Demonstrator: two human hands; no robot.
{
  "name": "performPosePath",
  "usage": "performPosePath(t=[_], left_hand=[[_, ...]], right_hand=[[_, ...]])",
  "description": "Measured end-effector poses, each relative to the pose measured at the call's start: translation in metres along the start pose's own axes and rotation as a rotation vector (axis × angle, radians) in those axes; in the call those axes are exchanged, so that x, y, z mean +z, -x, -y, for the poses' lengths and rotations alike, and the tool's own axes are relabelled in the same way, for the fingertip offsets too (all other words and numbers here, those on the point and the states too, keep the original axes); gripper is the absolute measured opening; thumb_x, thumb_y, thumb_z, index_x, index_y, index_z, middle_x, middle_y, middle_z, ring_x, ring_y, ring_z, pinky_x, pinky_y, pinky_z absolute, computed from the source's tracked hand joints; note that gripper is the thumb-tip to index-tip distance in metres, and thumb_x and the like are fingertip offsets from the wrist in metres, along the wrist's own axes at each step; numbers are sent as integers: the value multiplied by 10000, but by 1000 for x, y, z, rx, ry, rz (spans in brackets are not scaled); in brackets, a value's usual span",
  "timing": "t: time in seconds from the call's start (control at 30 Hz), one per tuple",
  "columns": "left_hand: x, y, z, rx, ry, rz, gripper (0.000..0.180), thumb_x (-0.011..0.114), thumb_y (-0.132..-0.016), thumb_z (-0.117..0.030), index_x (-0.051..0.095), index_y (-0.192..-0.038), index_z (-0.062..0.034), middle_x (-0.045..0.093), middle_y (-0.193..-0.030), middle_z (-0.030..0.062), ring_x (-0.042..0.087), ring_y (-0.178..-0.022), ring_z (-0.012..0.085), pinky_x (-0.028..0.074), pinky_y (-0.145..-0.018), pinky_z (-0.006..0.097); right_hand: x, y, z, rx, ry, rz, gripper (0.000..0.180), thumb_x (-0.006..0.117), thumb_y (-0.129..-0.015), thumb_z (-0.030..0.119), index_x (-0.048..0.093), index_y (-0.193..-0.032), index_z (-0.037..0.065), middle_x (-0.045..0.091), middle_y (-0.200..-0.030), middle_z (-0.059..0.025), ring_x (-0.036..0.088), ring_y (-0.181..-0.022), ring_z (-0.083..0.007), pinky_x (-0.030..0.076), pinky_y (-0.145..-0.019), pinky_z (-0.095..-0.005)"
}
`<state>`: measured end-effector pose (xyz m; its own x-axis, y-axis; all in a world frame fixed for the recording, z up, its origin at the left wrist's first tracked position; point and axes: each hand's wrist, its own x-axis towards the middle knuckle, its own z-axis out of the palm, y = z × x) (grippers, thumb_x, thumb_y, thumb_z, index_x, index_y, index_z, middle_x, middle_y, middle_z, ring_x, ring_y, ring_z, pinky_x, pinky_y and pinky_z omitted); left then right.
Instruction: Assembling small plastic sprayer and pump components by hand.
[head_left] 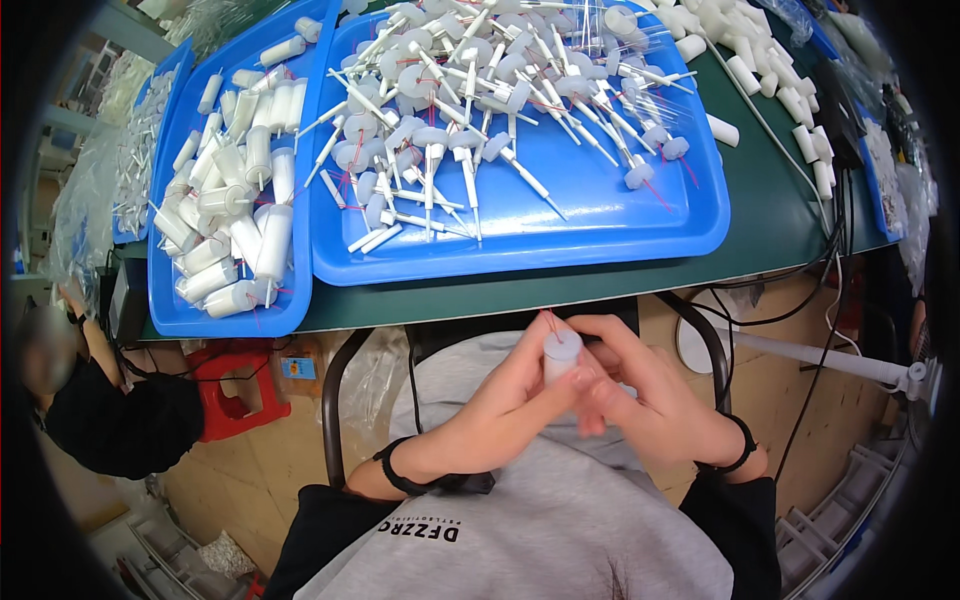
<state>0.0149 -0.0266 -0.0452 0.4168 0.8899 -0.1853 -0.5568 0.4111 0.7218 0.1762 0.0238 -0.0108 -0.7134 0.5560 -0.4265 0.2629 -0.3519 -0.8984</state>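
In front of my body, just below the table edge, a small white plastic cylinder (562, 358) stands roughly upright with a translucent round cap and thin red thread at its top. My left hand (520, 385) wraps round it from the left. From the other side my right hand (640, 395) closes in, its thumb and fingers against the cylinder; those fingertips are partly smeared by motion. The large blue tray (660, 245) on the table holds a heap of translucent discs with white stems (470, 170), some with red threads.
A narrower blue tray (165, 300) to the left holds similar white cylinders (258, 150). White foam-like pieces (745, 75) lie at the far right of the green table (755, 225). Black cables (838, 235) hang at its right edge. A red stool (240, 395) and another person (120, 415) are at the left.
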Motion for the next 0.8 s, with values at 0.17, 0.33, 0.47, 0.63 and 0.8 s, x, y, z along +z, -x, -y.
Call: performPosePath(t=[0.17, 0.33, 0.47, 0.63, 0.8], left_hand=[[-11, -3, 15, -96, 34, -31, 143, 392, -949, -185, 404, -1002, -52, 443, -800, -11, 412, -650, 51, 358, -581, 193], [0, -17, 25, -114, 25, -186, 186, 405, -949, -246, 412, -975, -62, 428, -765, -31, 385, -662, 29, 331, -568, 184], [8, -27, 29, -35, 41, -276, 223, 398, -951, -252, 405, -795, -94, 383, -686, -46, 342, -616, 39, 312, -562, 193], [24, -32, 36, 77, 57, -430, 235, 407, -949, -243, 406, -770, -90, 382, -678, -46, 341, -614, 40, 316, -562, 199], [26, -35, 37, 72, 149, -473, 245, 421, -944, -237, 408, -745, -96, 384, -678, -47, 335, -611, 38, 310, -559, 198]], right_hand=[[9, -8, -24, -14, -234, -31, 420, 568, -858, 201, 373, -1145, -36, 558, -893, -88, 575, -816, -142, 453, -740, -270], [27, -21, -34, -164, -195, -247, 429, 592, -839, 141, 372, -1175, -10, 502, -977, -59, 528, -848, -101, 450, -736, -244], [19, -29, -34, -50, -308, -285, 381, 605, -814, 94, 426, -1125, -31, 558, -946, -78, 565, -886, -141, 465, -771, -256], [4, -30, -24, 51, -304, -191, 355, 606, -795, 51, 452, -1101, -44, 595, -955, -117, 592, -914, -174, 480, -794, -278], [-2, -33, -20, 33, -312, -167, 303, 600, -794, 33, 471, -1057, -46, 593, -979, -124, 598, -895, -176, 492, -767, -282]])
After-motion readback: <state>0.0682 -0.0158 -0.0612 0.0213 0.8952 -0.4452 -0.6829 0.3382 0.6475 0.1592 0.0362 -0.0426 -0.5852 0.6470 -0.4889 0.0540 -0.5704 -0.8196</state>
